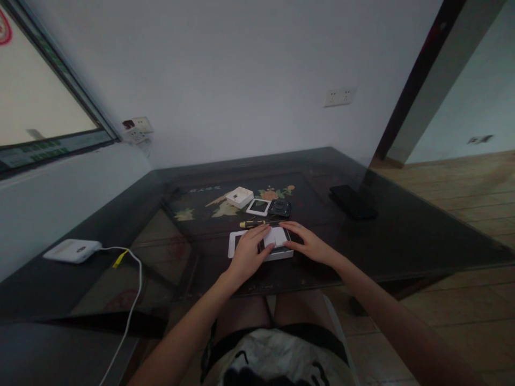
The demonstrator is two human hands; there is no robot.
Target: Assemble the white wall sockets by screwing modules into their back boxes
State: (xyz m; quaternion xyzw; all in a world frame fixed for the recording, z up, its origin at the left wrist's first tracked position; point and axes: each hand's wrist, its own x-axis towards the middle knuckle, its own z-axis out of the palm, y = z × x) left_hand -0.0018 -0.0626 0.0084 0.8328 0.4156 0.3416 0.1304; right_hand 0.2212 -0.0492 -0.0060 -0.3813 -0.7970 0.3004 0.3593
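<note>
My left hand (251,249) and my right hand (308,242) are at the two sides of a small white square piece (277,236), with fingers and thumbs on it. The piece lies over a white open box (281,254) near the table's front edge. Part of a white frame (233,244) shows to the left, partly under my left hand. Just beyond my hands lies a yellow and black screwdriver (251,224). Farther back are another white frame (258,207), a black square part (279,208) and a white box (240,197).
A black flat object (352,202) lies on the right of the dark table (257,284). At the left, a white device (72,251) has a white cable (139,279) with a yellow tag, running off the front edge. A wall stands behind the table.
</note>
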